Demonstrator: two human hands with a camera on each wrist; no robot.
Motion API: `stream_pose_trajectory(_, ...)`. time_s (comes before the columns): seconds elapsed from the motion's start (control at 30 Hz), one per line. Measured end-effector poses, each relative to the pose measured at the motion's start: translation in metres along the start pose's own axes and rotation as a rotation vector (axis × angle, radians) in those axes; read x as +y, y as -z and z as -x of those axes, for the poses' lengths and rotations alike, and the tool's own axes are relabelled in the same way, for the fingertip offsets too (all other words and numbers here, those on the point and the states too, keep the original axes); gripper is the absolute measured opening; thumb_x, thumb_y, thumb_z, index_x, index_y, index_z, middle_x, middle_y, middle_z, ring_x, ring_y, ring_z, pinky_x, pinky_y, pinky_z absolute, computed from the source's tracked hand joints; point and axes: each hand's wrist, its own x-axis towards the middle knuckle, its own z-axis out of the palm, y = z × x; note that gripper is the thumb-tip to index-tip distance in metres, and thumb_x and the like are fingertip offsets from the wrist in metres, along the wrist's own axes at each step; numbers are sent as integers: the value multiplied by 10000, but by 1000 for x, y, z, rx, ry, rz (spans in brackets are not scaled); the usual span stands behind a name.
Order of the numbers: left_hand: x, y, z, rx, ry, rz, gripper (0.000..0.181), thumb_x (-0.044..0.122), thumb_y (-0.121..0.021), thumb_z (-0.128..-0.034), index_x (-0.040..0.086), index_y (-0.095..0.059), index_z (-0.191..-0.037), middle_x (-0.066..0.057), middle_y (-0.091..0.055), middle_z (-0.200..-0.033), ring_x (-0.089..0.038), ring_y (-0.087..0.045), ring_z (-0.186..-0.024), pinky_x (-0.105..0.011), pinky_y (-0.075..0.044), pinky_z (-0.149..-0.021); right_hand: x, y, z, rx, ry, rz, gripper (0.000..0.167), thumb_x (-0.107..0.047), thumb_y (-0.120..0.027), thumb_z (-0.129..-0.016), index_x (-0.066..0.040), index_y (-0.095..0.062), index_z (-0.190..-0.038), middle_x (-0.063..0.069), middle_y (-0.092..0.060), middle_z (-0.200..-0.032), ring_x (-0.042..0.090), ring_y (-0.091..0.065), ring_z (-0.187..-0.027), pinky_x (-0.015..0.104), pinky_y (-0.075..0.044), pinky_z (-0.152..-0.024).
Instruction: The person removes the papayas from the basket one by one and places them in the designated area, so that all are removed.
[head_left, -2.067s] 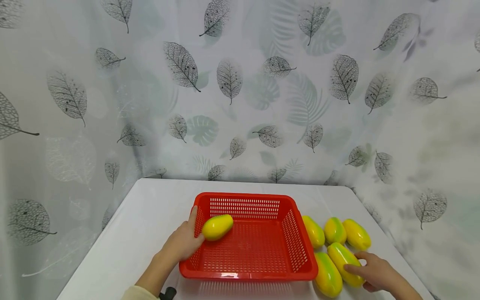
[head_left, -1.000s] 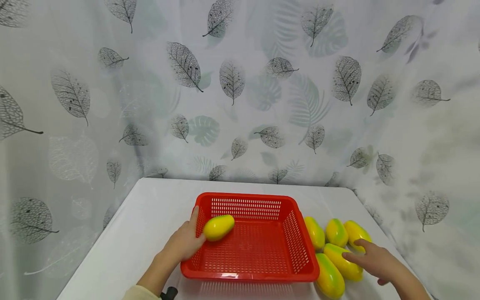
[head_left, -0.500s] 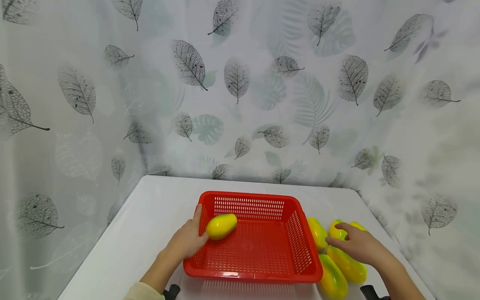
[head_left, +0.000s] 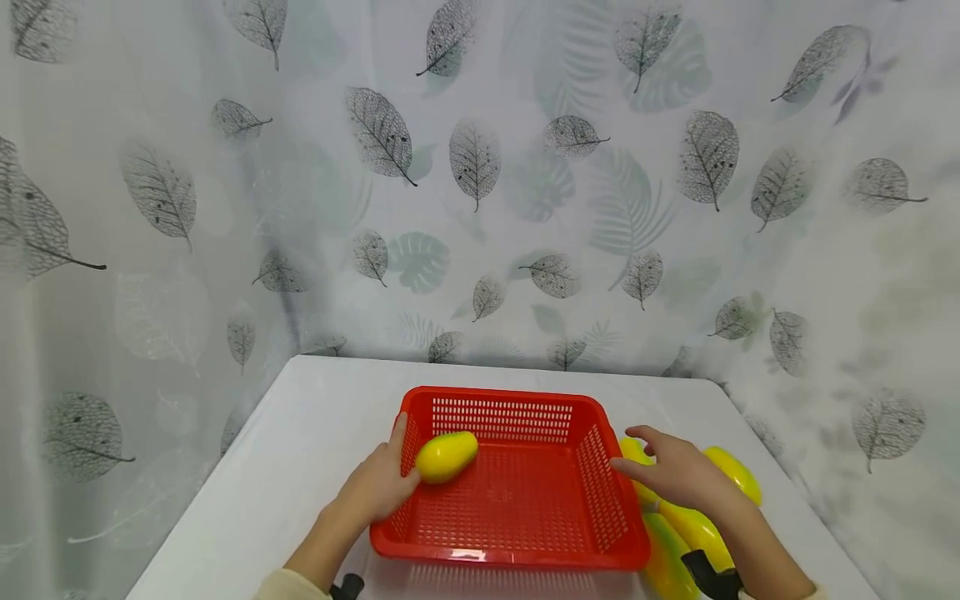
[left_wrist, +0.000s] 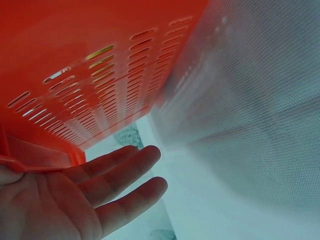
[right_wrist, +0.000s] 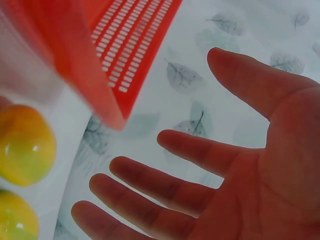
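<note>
A red plastic basket [head_left: 510, 508] with slotted walls stands on the white table, one glossy yellow-green papaya [head_left: 447, 457] lying inside at its left. My left hand [head_left: 377, 483] holds the basket's left rim, thumb over the edge and the other fingers stretched outside the wall in the left wrist view. Beside the basket's right wall hovers my right hand [head_left: 678, 471], fingers spread and holding nothing. Several more papayas lie under and around it, among them a far papaya [head_left: 735, 473] and a near papaya [head_left: 669, 565]; the right hand and forearm partly hide the group.
White table [head_left: 300, 425] surface extends left of and behind the basket. A curtain [head_left: 487, 217] printed with leaves encloses the table at the back and both sides. Black wrist straps show on both arms.
My right hand has left the papaya it touched at the right and moved left to the basket's right rim, with nothing held. That papaya shifted slightly. My left hand stays on the basket.
</note>
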Motion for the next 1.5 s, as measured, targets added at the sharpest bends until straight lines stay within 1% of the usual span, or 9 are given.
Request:
stream_pose_trajectory(0.17, -1, -4, 0, 4, -7, -23, 930, 256, -669, -899, 95, -163, -1663, -271, -633, -1224, -282, -660, -867, -462, -644, -726, -13, -7, -3, 9, 38, -57, 853, -573, -724, -881, 1, -498, -1470, 265, -636, -1292, 386, -651, -1097, 505, -631, -785)
stream_pose_trajectory(0.27, -1, -4, -1, 3, -8, -22, 932, 254, -671, -898, 93, -163, -1663, -263, -637, -1194, -270, -655, -839, -454, -646, -701, -22, -9, -6, 14, 85, -66, 849, -547, -734, -885, 21, -495, -1469, 257, -641, -1291, 389, -653, -1106, 527, -627, -814)
stream_pose_trajectory(0.37, -2, -4, -1, 1, -3, -12, 931, 251, -667, -898, 98, -161, -1664, -242, -639, -1147, -245, -641, -788, -429, -646, -653, -33, -11, -10, 27, 133, -49, 840, -532, -735, -889, 21, -497, -1474, 251, -639, -1333, 424, -639, -1172, 583, -599, -889)
stream_pose_trajectory(0.57, -1, 0, -2, 9, -4, 6, 934, 236, -659, -892, 96, -154, -1665, -221, -635, -1083, -214, -623, -719, -391, -637, -589, -56, -14, -24, 23, 201, -67, 795, -486, -746, -893, 0, -507, -1475, 209, -657, -1330, 409, -635, -1202, 590, -576, -936)
stream_pose_trajectory(0.73, -1, 1, -3, 12, -5, 13, 927, 246, -658, -898, 92, -158, -1663, -242, -638, -1137, -231, -635, -767, -414, -643, -635, -70, -22, -39, -4, 233, -112, 757, -468, -747, -901, -34, -517, -1477, 178, -643, -1357, 373, -627, -1207, 583, -558, -959)
stream_pose_trajectory(0.87, -1, -1, -3, 8, -11, 22, 923, 251, -653, -895, 91, -164, -1662, -250, -639, -1156, -237, -638, -784, -434, -648, -661, -77, -32, -49, -7, 254, -123, 721, -469, -754, -893, -59, -554, -1451, 139, -673, -1290, 327, -639, -1158, 533, -573, -917)
stream_pose_trajectory(1.03, -2, -1, -2, -8, -1, 43, 934, 250, -666, -895, 108, -158, -1665, -229, -633, -1125, -221, -629, -750, -414, -644, -619, -86, -43, -59, -17, 272, -144, 683, -452, -760, -891, -76, -577, -1431, 131, -684, -1214, 249, -642, -1054, 458, -580, -834)
stream_pose_trajectory(1.3, -1, -1, -2, -8, -4, 68, 950, 242, -673, -892, 122, -140, -1670, -198, -625, -1073, -200, -617, -712, -382, -635, -574, -104, -57, -73, -63, 279, -182, 681, -438, -770, -885, -85, -582, -1437, 115, -682, -1225, 232, -634, -1059, 465, -585, -865)
stream_pose_trajectory(1.5, -2, -2, -2, -2, -4, 59, 946, 247, -668, -891, 125, -144, -1670, -189, -624, -1066, -199, -616, -714, -378, -633, -572, -117, -65, -82, -92, 334, -179, 681, -432, -764, -895, -82, -572, -1447, 140, -672, -1259, 255, -635, -1089, 484, -574, -887)
